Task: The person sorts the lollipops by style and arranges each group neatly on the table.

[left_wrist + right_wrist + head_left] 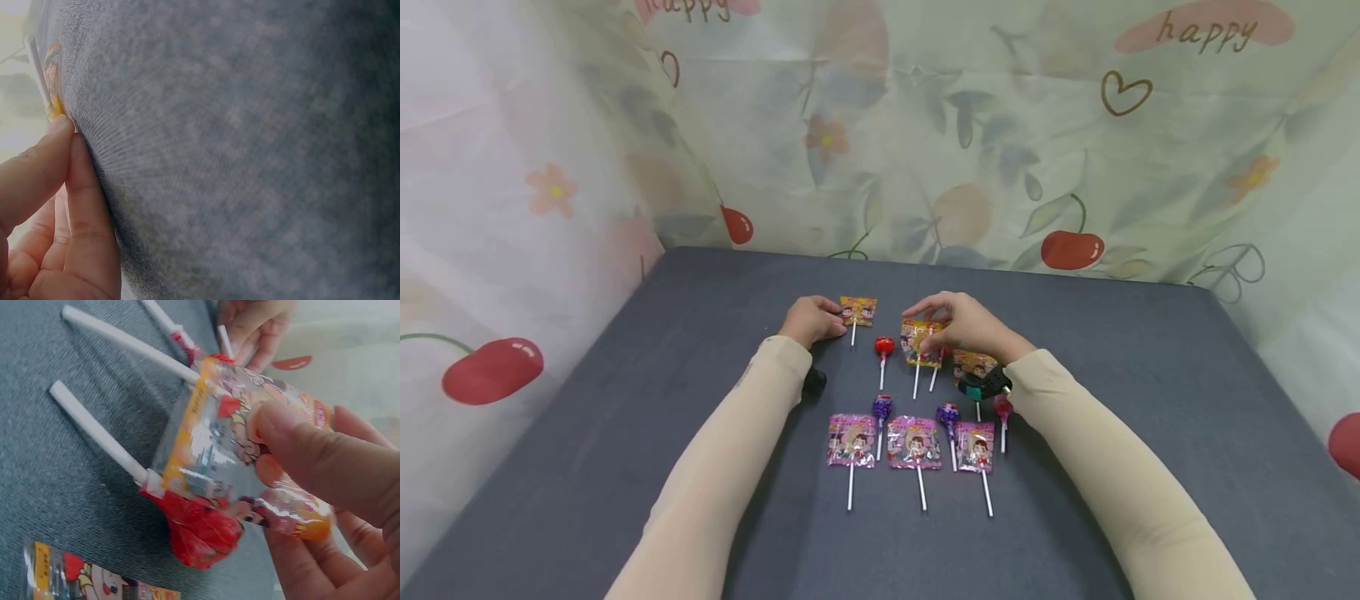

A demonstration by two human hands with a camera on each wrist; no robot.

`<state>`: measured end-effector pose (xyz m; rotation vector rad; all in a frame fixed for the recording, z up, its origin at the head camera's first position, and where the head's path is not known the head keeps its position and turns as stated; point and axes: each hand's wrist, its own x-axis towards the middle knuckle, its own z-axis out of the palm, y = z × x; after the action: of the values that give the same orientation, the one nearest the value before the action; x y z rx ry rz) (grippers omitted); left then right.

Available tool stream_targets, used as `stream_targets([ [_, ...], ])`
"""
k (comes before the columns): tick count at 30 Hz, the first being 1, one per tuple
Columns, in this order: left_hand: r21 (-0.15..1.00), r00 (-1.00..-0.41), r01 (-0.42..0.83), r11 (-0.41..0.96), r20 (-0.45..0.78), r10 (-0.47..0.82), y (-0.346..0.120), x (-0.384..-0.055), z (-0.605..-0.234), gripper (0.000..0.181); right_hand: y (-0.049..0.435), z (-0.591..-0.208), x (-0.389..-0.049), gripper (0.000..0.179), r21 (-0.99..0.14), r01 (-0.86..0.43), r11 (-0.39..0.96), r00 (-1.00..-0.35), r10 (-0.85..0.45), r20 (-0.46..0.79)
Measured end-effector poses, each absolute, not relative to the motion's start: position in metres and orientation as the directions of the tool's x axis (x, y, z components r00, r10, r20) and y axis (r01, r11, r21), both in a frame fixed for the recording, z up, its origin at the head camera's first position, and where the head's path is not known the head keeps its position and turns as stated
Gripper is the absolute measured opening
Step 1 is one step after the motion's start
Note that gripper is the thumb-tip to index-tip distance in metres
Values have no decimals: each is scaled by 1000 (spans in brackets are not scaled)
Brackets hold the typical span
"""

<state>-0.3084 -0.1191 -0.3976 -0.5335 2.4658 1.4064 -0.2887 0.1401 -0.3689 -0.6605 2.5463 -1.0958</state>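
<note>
My left hand [814, 320] pinches the edge of a flat lollipop in a yellow-orange wrapper [858, 310] at the back of the table. In the left wrist view its thumb and index finger meet at that wrapper [56, 103]. My right hand [964, 327] holds a second yellow-wrapped lollipop [917, 340] between thumb and fingers. The right wrist view has this clear-and-orange packet [219, 444] over a red round lollipop [203, 531], partly covering it. Another red round lollipop [884, 345] lies between the hands.
A third yellow-wrapped lollipop [973, 363] lies partly under the right wrist, near a dark pink round one [1003, 406]. Closer in is a row of pink-wrapped lollipops [914, 442], with purple round ones [882, 407] among them. Printed cloth [917, 167] surrounds the grey table [647, 417].
</note>
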Motion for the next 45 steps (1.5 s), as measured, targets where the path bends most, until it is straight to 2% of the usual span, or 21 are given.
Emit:
stream_targets([
  [6,759,-907,-417,499,-378,-184,-117,-309,-398,40,147,-362,-283,39,-788,-285,545,-877,-480,-15],
  [16,763,-898,-440,474,-392,-202,-117,-312,-402,39,150,-356,-284,38,-894,-225,387,-908,-415,49],
  [27,767,-898,-440,467,-386,-211,-118,-310,-401,40,141,-337,-280,35,-976,-156,151,-930,-354,93],
  [35,769,-899,-438,466,-382,-215,-117,-308,-399,39,130,-335,-285,39,-978,-163,132,-950,-288,120],
  [40,770,-899,-437,465,-381,-215,-117,-309,-399,40,123,-335,-292,42,-987,-131,94,-955,-279,100],
  [45,769,-901,-434,469,-377,-214,-118,-310,-401,39,116,-338,-301,43,-995,-86,48,-975,-208,74],
])
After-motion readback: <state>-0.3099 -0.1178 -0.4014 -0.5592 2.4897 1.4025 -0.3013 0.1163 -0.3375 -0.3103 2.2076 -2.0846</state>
